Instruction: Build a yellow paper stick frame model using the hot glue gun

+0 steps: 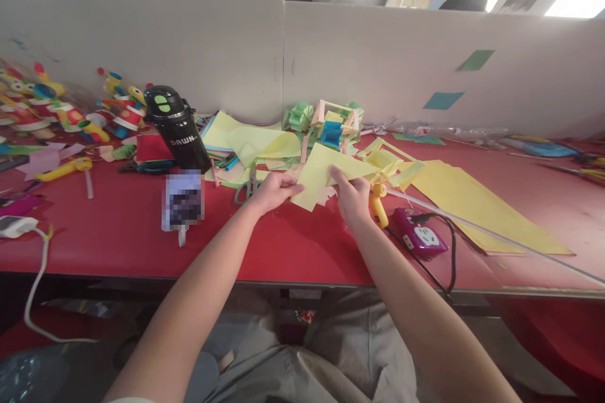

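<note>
Between my two hands is a piece of yellow paper [317,175], held above the red table [293,245]. My left hand [278,191] pinches its lower left edge. On the right side, my right hand [350,194] grips it with the thumb on top; the fingers beneath are hidden. Just beyond lie paper scraps and a small wooden-stick frame [334,114] with folded blue paper in it. Grey-handled scissors [247,187] rest left of my left hand. A yellow hot glue gun [378,203] with a long clear stick lies beside my right hand.
A black bottle [177,129] stands at the left, behind a pixelated object [183,200]. Yellow sheets [482,204] and a purple power socket [420,233] with a black cord lie at the right. Colourful cup figures [70,110] crowd the far left. A white partition [189,44] borders the back.
</note>
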Demonstrator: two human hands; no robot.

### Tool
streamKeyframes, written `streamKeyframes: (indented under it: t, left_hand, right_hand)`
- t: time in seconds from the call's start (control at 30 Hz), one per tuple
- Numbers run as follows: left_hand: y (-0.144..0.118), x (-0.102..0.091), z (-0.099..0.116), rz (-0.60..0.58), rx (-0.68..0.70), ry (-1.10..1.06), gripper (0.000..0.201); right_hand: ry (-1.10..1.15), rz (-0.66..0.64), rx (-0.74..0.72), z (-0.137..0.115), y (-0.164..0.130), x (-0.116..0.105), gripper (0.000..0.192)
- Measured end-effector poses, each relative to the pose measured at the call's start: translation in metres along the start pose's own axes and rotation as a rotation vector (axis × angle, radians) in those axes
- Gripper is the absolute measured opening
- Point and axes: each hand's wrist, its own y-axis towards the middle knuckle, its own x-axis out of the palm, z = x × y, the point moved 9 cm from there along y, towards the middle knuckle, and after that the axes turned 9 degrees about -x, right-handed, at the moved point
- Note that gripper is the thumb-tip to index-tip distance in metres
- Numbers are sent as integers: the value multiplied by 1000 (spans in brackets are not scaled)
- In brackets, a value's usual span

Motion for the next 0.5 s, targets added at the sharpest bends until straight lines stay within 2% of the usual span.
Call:
streamKeyframes:
  t: [0.17,0.27,0.37,0.5]
  left_hand:
    - [2,-16,-1,119,-7,-19,46]
    - [2,-21,1,141,18,-14,44]
    - [5,-23,4,145,84,41,36]
    - [7,-39,4,248,114,118,21]
  right_hand:
    - [-40,-4,-13,-2,1,1,36]
    - [4,12,-17,-3,0,2,37]
    - [56,23,-23,-3,0,2,38]
    - [27,37,38,0,1,0,39]
